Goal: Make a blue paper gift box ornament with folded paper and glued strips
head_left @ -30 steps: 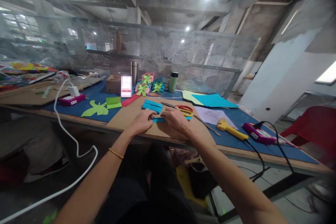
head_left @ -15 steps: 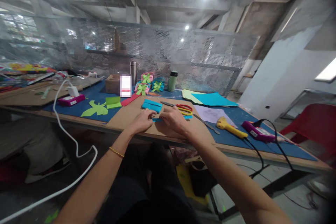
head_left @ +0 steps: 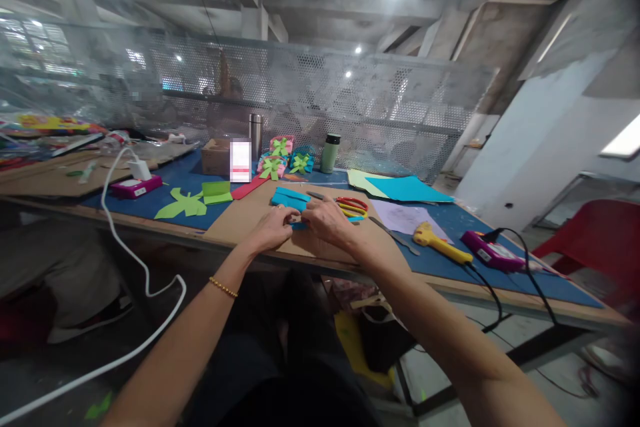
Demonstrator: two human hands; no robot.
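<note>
On a brown cardboard sheet (head_left: 250,230), my left hand (head_left: 274,228) and my right hand (head_left: 327,221) work close together. Their fingers are closed on a narrow blue paper strip (head_left: 300,225), partly hidden under them. The strip's far end sticks out to the right of my right hand. Just beyond my fingertips lies a folded blue paper piece (head_left: 290,197). Scissors with red and yellow handles (head_left: 356,205) rest behind my right hand, one blade partly covered by it. A metal craft knife or scraper (head_left: 395,236) lies further right.
At right are a yellow glue gun (head_left: 440,244), a purple box with a cable (head_left: 493,251) and blue card (head_left: 410,189). Green paper cutouts (head_left: 181,205) and another purple box (head_left: 136,187) lie left. Bow-trimmed pieces (head_left: 273,167), a steel flask (head_left: 255,135) and a green bottle (head_left: 330,153) stand behind.
My right hand has shifted slightly left and away from me, closer to my left fingertips. It now covers more of the scissor blade. My left hand stays nearly in place.
</note>
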